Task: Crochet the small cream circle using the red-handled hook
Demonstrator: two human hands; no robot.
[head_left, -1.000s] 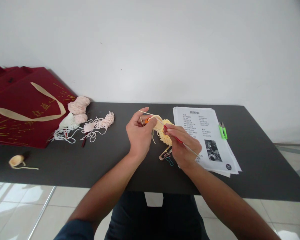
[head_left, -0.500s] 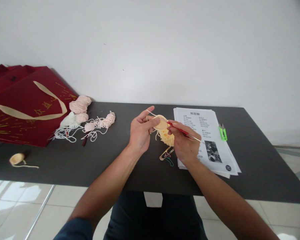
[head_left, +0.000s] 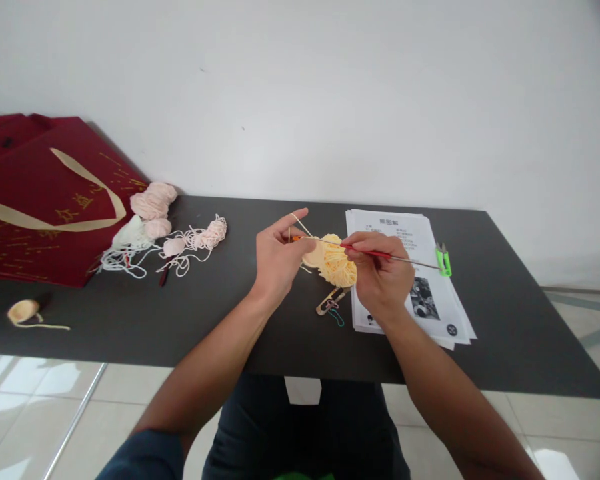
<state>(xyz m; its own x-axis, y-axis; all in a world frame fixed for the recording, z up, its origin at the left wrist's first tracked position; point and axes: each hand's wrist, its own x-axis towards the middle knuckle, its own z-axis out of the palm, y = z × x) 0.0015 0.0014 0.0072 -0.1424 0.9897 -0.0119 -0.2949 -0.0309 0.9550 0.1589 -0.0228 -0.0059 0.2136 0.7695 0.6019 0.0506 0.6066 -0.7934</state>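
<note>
Between thumb and fingers my left hand (head_left: 279,257) pinches a pale yellow crocheted piece (head_left: 314,255), its index finger raised with a strand of yarn (head_left: 301,225) over it. My right hand (head_left: 383,270) is closed round the red grip of a crochet hook (head_left: 375,253), whose metal shaft points left to the left thumb. Whether the hook's tip sits in a stitch I cannot tell. Just behind the crocheted piece lies a yellow yarn ball (head_left: 338,265) on the table. Below it are small thread snips (head_left: 330,300) and a teal stitch marker (head_left: 337,317).
Printed pattern sheets (head_left: 430,327) lie right of my hands, with green-handled snips (head_left: 443,261) at their edge. To the left are pink yarn (head_left: 213,233), white yarn (head_left: 130,235), a dark red gift bag (head_left: 40,180) and a small cream crocheted cup (head_left: 23,311) on the dark table (head_left: 205,313).
My right hand has moved right, away from the left, and the hook now lies more level. More of the yellow yarn ball shows. The view has shifted slightly.
</note>
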